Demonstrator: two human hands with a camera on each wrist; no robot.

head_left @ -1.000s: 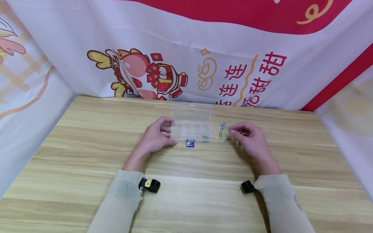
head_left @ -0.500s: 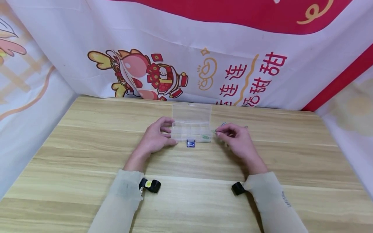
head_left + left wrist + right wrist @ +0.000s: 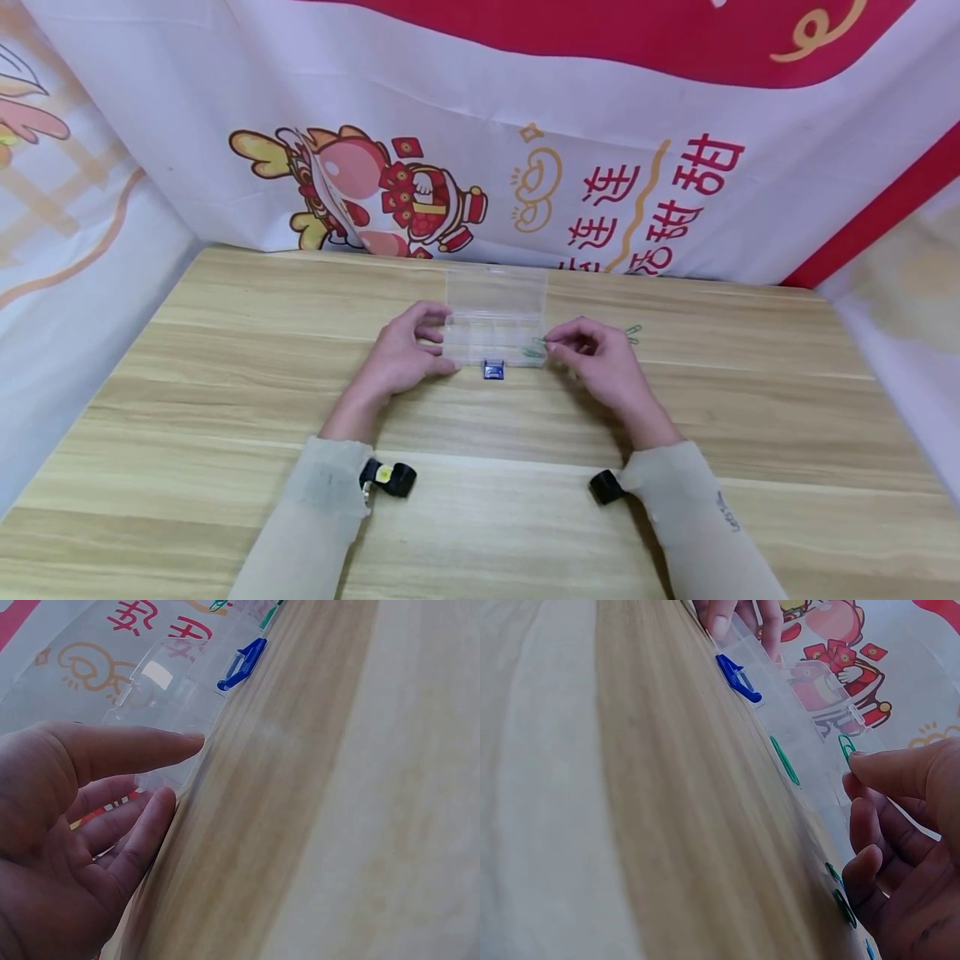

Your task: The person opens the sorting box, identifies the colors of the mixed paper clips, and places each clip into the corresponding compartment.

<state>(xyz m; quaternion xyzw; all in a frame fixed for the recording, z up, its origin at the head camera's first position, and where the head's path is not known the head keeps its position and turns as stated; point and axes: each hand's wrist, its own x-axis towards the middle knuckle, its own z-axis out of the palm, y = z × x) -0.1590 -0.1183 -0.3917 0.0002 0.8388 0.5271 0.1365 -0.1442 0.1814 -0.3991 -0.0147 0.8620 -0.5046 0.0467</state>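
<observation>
A clear plastic compartment box stands on the table with its lid raised at the back and a blue latch at its front. My left hand holds the box's left end, thumb at the front corner and fingers along the side. Between thumb and index finger, my right hand pinches a green paper clip just above the right end of the box. Another green paper clip lies in the front right compartment. Part of the box's right side is hidden by my right fingers.
Loose green paper clips lie on the wooden table to the right, partly behind my right hand. Some blue ones show there too. A printed white cloth hangs behind the table's back edge.
My right hand has moved left from the loose clips to the box's right end, carrying the pinched green paper clip. The left hand and the box stay in place.
</observation>
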